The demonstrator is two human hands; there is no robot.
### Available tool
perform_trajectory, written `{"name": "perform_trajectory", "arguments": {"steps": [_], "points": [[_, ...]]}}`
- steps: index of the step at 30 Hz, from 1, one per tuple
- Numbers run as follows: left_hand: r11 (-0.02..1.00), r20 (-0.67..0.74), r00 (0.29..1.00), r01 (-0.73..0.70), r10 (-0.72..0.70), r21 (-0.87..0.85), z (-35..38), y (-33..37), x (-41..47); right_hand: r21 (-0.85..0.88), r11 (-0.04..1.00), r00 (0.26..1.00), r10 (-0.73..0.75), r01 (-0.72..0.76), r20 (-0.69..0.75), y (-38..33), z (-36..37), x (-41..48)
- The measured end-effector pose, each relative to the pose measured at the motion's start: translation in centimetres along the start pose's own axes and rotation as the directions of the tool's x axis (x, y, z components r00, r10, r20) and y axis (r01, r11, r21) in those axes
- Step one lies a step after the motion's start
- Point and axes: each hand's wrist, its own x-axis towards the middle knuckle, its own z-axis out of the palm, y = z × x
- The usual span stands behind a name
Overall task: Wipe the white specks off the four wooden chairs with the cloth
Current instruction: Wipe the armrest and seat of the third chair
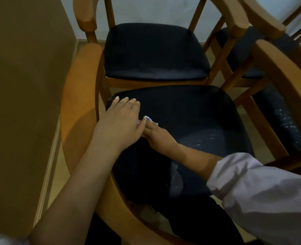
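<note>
One small scrap of the cloth (148,119) is all that shows, white with a touch of blue, peeking out at the fingertips of the right hand (156,134), low on the left half of the dark seat of the nearest chair (190,110). That hand looks to be gripping it, fingers curled down over the bunched fabric, though most of the cloth is buried under the hand. The left hand (119,121) lies flat beside it, fingers straight, pressing on the seat's left edge and holding nothing, its thumb touching the right hand. Here is the danger: with the cloth wadded so tight, a stroke may only push the white specks (199,143) across the upholstery or flick them to the floor rather than lift them, and the wad could smear them into the weave. The specks sit scattered over the seat's right and near portions, faint and pale against the navy. Further out, the chair to the right (284,124) carries a thick sprinkle of specks on its seat, so there looks to be plenty of work left. The chair beyond (153,52) looks much cleaner, and a fourth chair (248,43) shows at the upper right.
</note>
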Motion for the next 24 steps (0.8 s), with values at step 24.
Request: {"name": "perform_trajectory", "arguments": {"steps": [24], "points": [[0.998,0.026,0.999,0.042,-0.043,0.052,-0.8,0.5,-0.5,0.174,0.905,0.878,-0.42,0.388,0.23,-2.8,0.9,-11.5]]}}
